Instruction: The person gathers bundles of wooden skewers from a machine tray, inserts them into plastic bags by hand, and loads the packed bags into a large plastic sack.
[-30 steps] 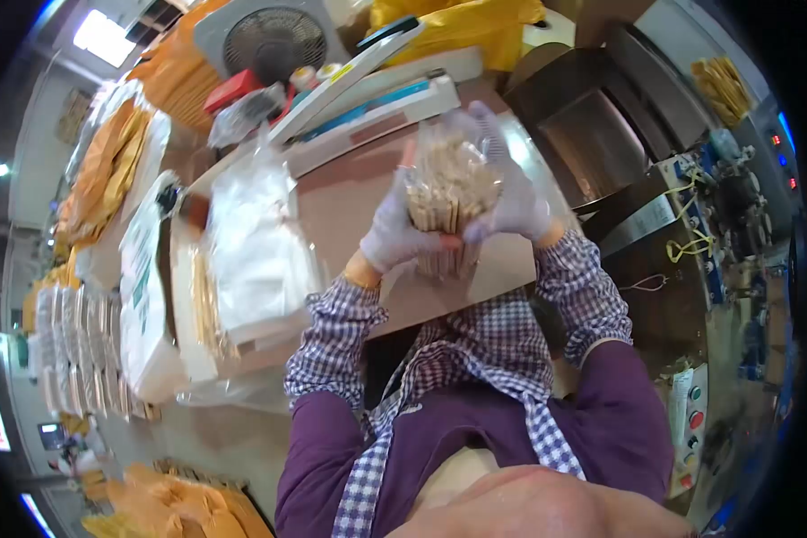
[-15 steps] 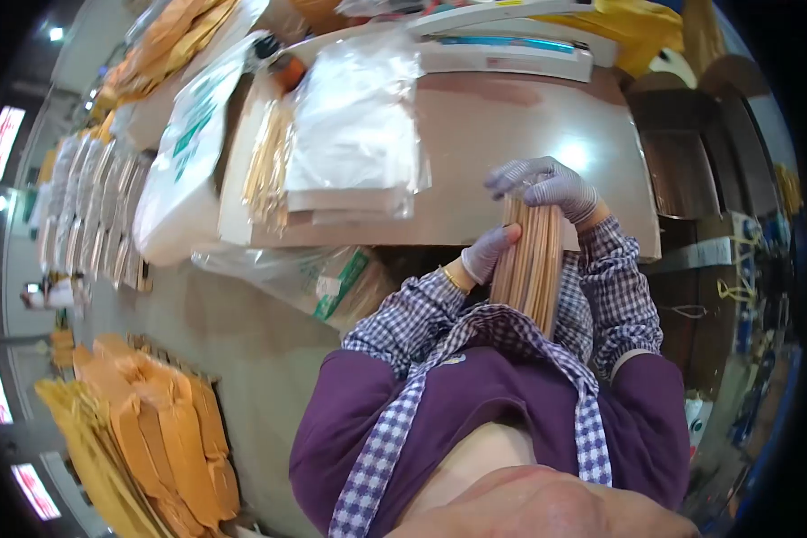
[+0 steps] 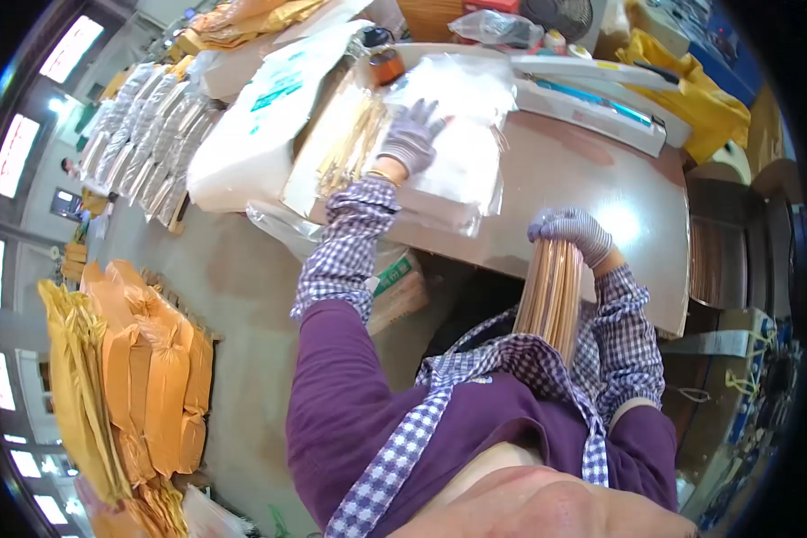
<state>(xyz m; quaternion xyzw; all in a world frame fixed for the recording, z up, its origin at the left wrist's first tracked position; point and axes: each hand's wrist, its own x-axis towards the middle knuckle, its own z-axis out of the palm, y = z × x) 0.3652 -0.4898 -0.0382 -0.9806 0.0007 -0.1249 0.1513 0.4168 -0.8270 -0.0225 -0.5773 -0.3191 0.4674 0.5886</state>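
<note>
My right hand (image 3: 576, 235), in a striped glove, grips the top end of a bundle of thin wooden sticks (image 3: 550, 291). The bundle's lower end rests against my apron near the table's front edge. My left hand (image 3: 412, 139), also gloved, lies with fingers spread on a stack of clear plastic bags (image 3: 462, 103) and holds nothing. Left of that hand, loose sticks (image 3: 354, 134) lie in a pile beside the bags.
A sealer with a long arm (image 3: 592, 117) stands at the table's back (image 3: 619, 179). White plastic packaging (image 3: 264, 117) lies left of the sticks. Orange wrapped bundles (image 3: 152, 368) stand on the floor at left. An open box (image 3: 719, 255) is at right.
My left hand has left the stick bundle and reached out to the plastic bags. My right hand keeps hold of the sticks. The view has turned toward the left.
</note>
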